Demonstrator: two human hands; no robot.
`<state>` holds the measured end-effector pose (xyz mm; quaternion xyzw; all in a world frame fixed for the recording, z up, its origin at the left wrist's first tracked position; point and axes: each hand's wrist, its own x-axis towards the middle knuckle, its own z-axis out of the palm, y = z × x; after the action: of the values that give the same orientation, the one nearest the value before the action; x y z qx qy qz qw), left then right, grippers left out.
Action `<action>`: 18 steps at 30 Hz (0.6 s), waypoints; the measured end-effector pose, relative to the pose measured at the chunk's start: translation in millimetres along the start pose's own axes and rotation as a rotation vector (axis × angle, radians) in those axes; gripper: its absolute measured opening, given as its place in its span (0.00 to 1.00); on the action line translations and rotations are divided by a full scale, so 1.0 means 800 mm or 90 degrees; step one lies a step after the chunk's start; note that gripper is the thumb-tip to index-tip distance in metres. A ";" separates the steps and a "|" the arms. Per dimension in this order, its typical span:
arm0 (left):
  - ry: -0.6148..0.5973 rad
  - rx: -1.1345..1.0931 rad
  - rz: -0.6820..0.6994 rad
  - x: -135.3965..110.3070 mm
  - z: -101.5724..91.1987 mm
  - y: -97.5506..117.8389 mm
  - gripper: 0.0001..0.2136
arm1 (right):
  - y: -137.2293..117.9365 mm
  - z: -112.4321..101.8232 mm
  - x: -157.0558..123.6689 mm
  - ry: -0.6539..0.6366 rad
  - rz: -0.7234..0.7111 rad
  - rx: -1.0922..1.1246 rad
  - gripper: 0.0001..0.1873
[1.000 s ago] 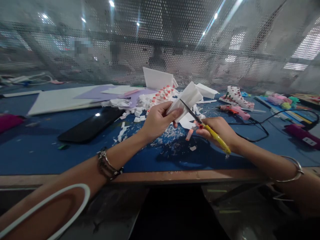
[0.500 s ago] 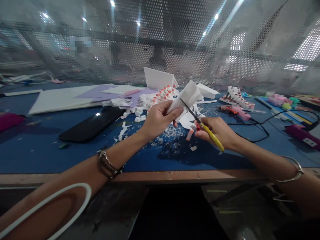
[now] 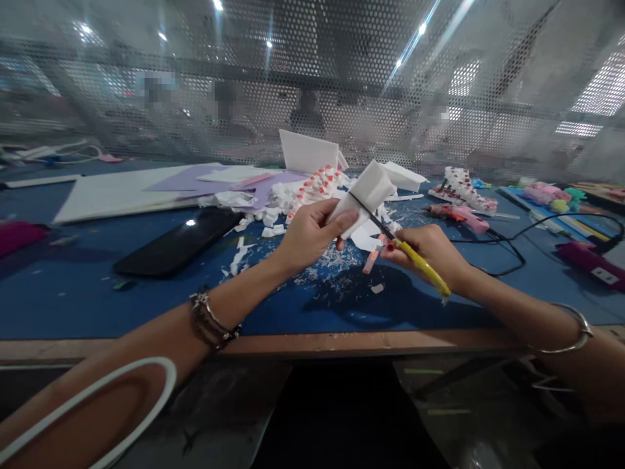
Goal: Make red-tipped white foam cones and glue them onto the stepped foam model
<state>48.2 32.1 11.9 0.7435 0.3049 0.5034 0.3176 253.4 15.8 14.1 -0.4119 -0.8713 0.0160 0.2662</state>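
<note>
My left hand [image 3: 308,232] is closed on a white foam piece [image 3: 367,193], held up above the blue table [image 3: 146,293]. My right hand [image 3: 430,254] grips yellow-handled scissors [image 3: 413,257], and their dark blades reach up and left against the foam piece. A small pink stick [image 3: 370,262] lies on the table just below the hands, among white shavings.
A black phone [image 3: 180,244] lies left of my hands. White and purple sheets [image 3: 146,189] and foam scraps with red dots [image 3: 317,185] pile behind. A pink glue gun [image 3: 461,218] with a black cable [image 3: 512,251] sits to the right. A perforated metal screen [image 3: 312,85] backs the table.
The scissors' blades have shifted slightly along the foam piece, and my right hand has edged a little to the right. My left hand keeps the foam in place.
</note>
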 end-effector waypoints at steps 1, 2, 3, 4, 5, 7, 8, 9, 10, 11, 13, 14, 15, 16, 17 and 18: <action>-0.001 0.004 0.003 0.000 0.000 -0.001 0.11 | 0.000 0.000 0.000 0.007 -0.001 0.005 0.31; -0.002 0.006 0.006 -0.001 0.000 -0.003 0.12 | 0.000 0.000 0.000 0.011 -0.001 0.009 0.31; -0.001 0.009 0.007 -0.001 0.000 -0.004 0.13 | 0.000 -0.001 0.000 0.012 0.000 0.009 0.31; 0.001 0.011 0.006 -0.001 -0.001 -0.005 0.13 | 0.001 -0.001 0.000 0.013 0.000 0.008 0.31; 0.003 0.014 0.001 -0.001 -0.001 -0.006 0.14 | 0.001 0.000 0.001 0.010 -0.001 0.005 0.30; 0.010 0.018 -0.007 -0.001 -0.002 -0.006 0.14 | 0.002 0.000 0.002 -0.002 -0.007 -0.007 0.29; 0.012 0.023 -0.010 -0.001 -0.003 -0.005 0.14 | 0.002 0.000 0.002 -0.016 -0.009 -0.012 0.28; 0.007 0.031 -0.013 -0.001 -0.003 -0.004 0.14 | 0.002 0.000 0.002 -0.035 -0.012 -0.010 0.28; -0.007 0.038 -0.015 -0.001 -0.004 -0.003 0.14 | 0.002 0.000 0.002 -0.056 -0.015 -0.003 0.27; -0.029 0.042 -0.019 -0.001 -0.004 -0.002 0.15 | 0.001 0.000 0.002 -0.077 -0.017 0.006 0.26; -0.080 0.046 -0.028 -0.002 -0.003 -0.001 0.15 | 0.000 0.000 0.002 -0.106 -0.014 0.020 0.27; -0.100 0.047 -0.031 -0.002 -0.002 -0.001 0.15 | -0.001 -0.001 0.002 -0.113 -0.012 0.023 0.27; -0.110 0.048 -0.031 -0.003 -0.002 -0.001 0.15 | -0.002 -0.001 0.002 -0.117 -0.008 0.024 0.28; -0.114 0.051 -0.029 -0.003 -0.001 -0.001 0.15 | -0.002 -0.001 0.002 -0.116 -0.006 0.025 0.29; -0.117 0.058 -0.027 -0.004 -0.001 -0.001 0.15 | -0.003 -0.001 0.002 -0.110 -0.008 0.026 0.30; -0.121 0.063 -0.025 -0.004 -0.001 -0.001 0.15 | -0.002 -0.001 0.002 -0.098 -0.012 0.025 0.30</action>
<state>46.6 29.9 9.9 0.7966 0.3127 0.4082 0.3178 251.4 15.8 16.0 -0.3962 -0.8923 0.0624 0.2069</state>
